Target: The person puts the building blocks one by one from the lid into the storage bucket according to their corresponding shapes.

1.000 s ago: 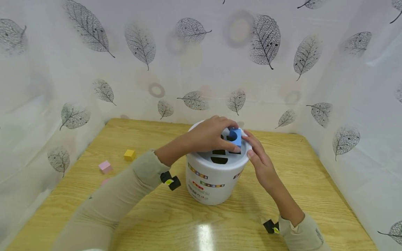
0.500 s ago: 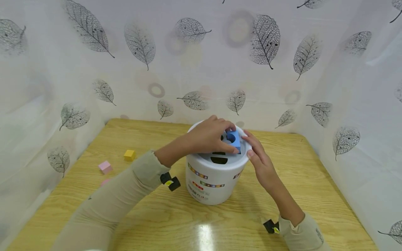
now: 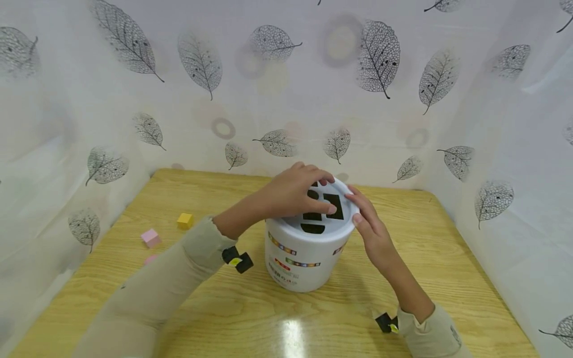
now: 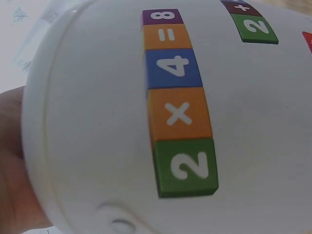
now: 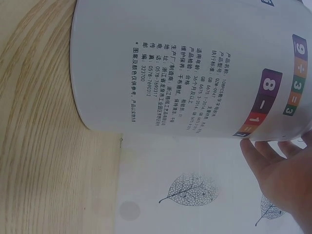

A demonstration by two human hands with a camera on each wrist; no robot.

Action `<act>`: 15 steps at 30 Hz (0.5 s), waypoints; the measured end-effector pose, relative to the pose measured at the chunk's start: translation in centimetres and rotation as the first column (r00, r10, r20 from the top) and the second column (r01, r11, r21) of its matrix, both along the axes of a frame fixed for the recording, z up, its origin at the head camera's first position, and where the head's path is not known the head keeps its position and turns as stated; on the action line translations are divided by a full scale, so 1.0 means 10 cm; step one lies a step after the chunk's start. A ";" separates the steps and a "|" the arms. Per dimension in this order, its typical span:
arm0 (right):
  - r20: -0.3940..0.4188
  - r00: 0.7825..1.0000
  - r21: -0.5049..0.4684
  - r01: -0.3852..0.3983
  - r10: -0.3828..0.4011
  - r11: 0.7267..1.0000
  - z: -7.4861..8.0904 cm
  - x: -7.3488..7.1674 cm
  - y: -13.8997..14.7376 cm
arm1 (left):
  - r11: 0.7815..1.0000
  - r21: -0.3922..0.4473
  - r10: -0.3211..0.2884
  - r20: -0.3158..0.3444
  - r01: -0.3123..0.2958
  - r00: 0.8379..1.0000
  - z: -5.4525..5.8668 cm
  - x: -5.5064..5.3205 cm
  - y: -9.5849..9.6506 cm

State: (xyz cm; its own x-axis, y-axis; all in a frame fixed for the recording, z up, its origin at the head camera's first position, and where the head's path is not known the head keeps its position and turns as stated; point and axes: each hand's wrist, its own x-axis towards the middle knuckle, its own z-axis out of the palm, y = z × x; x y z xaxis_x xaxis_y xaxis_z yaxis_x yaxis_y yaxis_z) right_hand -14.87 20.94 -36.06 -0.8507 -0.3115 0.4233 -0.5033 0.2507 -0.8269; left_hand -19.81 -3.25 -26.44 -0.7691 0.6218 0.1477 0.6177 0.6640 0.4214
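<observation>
A white bucket [image 3: 302,276] stands upright on the table, its lid pierced by several dark shaped holes. Over the lid hovers my left hand [image 3: 291,194], thumb and fingers spread apart with nothing between them. Its thumb overlaps a four-sided hole [image 3: 336,200] near the lid's right side. My right hand [image 3: 375,236] rests against the bucket's right rim, fingers lying along the side. In the right wrist view the fingertips of that hand [image 5: 280,168] touch the bucket wall [image 5: 105,83]. Number-block prints [image 4: 178,112] cover the bucket's side in the left wrist view.
Left of the bucket lie a yellow block [image 3: 185,221] and a pink block [image 3: 150,238]. A second pink block [image 3: 150,258] is partly hidden behind the left sleeve. Leaf-patterned curtain [image 3: 277,89] encloses the wooden table [image 3: 250,318] at back and sides.
The blue block my left hand was pinching has gone down through the lid's four-sided hole, out of sight. The left hand has let go and drawn slightly left. My right hand stays put.
</observation>
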 end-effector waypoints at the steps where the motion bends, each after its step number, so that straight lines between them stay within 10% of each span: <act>1: -0.003 1.000 -0.003 0.000 0.000 1.000 0.00 0.00 0.00 | 1.000 0.018 0.008 0.003 -0.008 1.000 0.00 0.00 -0.03; 15: -0.031 0.999 -0.006 -0.007 0.007 1.000 -0.01 0.00 0.00 | 0.950 0.226 0.224 -0.004 -0.217 0.975 -0.22 0.13 -0.99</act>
